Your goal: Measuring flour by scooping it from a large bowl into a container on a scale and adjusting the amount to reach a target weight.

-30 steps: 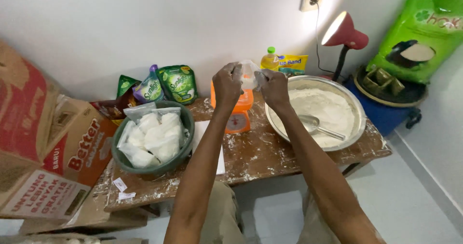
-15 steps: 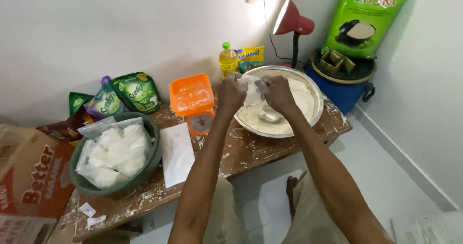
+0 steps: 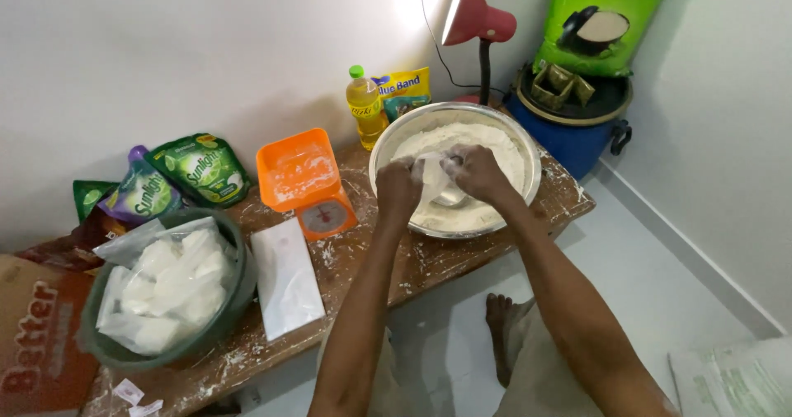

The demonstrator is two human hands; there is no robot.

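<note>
wooden table [image 3: 462, 260], flour-dusted. at its right end the big steel bowl [image 3: 528, 149], well filled with flour. orange scale [image 3: 307, 182] mid-table, green basin [image 3: 235, 289] of filled bags at the left end. over the bowl, my left hand [image 3: 398, 190] and right hand [image 3: 477, 172] are both pinched on a small clear plastic bag [image 3: 431, 178], one each side of its mouth. i judge it light, limp, slippery with flour, thin film. best held at the top edge, not the body.
</note>
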